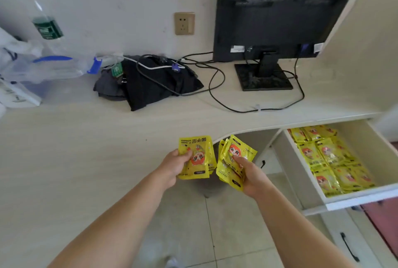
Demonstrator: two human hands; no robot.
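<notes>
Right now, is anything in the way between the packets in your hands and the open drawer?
Nothing visible is. The left hand and right hand hold packets just left of the open drawer, with open air between.

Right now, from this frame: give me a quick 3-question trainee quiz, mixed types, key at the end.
1. True or false: the drawer on the right is pushed shut.
2. What does the left hand grip? A) a water bottle B) a stack of yellow packets C) a black cable
3. Fill in: the monitor on the desk shows its ____ side to the camera.
Key: 1 false, it stands open with loose packets inside. 2 B; the right hand grips a second stack. 3 back.
</notes>
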